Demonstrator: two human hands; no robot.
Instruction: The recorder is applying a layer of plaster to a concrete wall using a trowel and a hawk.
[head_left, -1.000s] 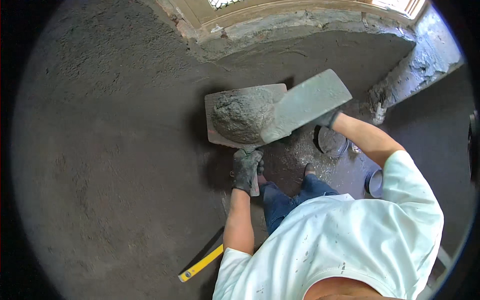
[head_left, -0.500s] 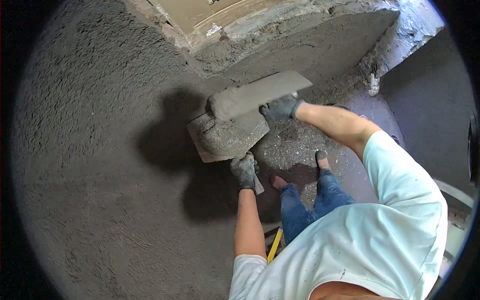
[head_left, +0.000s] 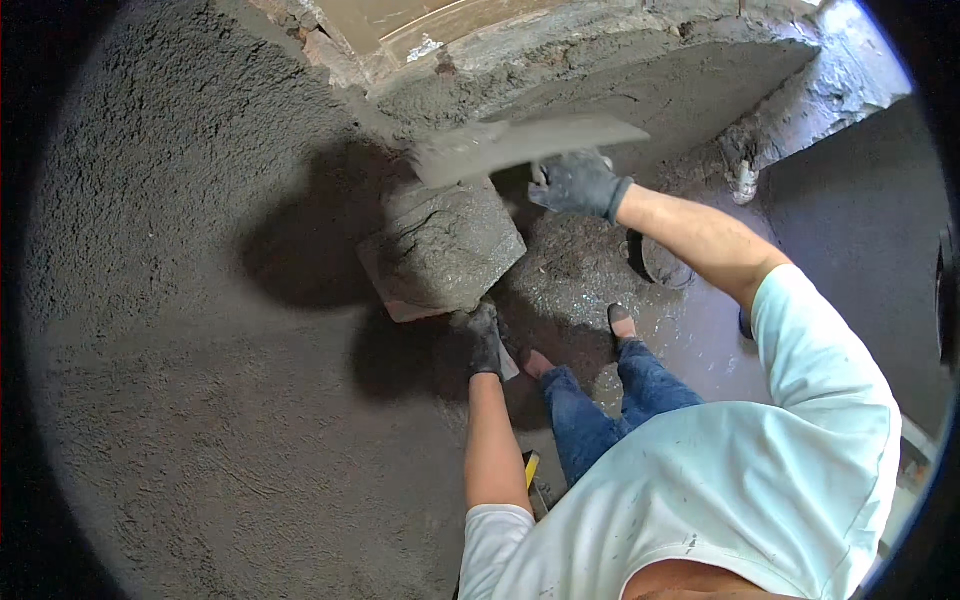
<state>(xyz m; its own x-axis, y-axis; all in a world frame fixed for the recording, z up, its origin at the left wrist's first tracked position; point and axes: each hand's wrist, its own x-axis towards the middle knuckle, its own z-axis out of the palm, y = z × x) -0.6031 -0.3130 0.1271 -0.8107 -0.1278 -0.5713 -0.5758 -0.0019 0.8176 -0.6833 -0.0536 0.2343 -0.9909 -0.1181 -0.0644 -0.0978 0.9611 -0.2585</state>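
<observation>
My left hand point(head_left: 480, 338), in a dark glove, is closed round the handle of a square mortar board point(head_left: 385, 290). A heap of wet grey mortar point(head_left: 445, 245) covers most of the board. My right hand point(head_left: 578, 185), gloved too, grips a long plastering trowel point(head_left: 530, 142) from below, its fingers wrapped round the handle. The blade is slightly blurred and lies just beyond the board's far edge, its left end over the far side of the heap. Whether that end touches the mortar I cannot tell.
Rough, freshly plastered wall point(head_left: 190, 200) fills the left. A ledge with a smooth plastered face point(head_left: 660, 95) runs across the top. A pipe stub point(head_left: 745, 184) sticks out at upper right. A round bucket point(head_left: 660, 262) stands on the wet floor, and a yellow tool point(head_left: 532, 468) shows beside my leg.
The trowel has moved up and slightly right, off the middle of the board, uncovering more of the mortar heap. The board has shifted a little left. The bucket shows more now.
</observation>
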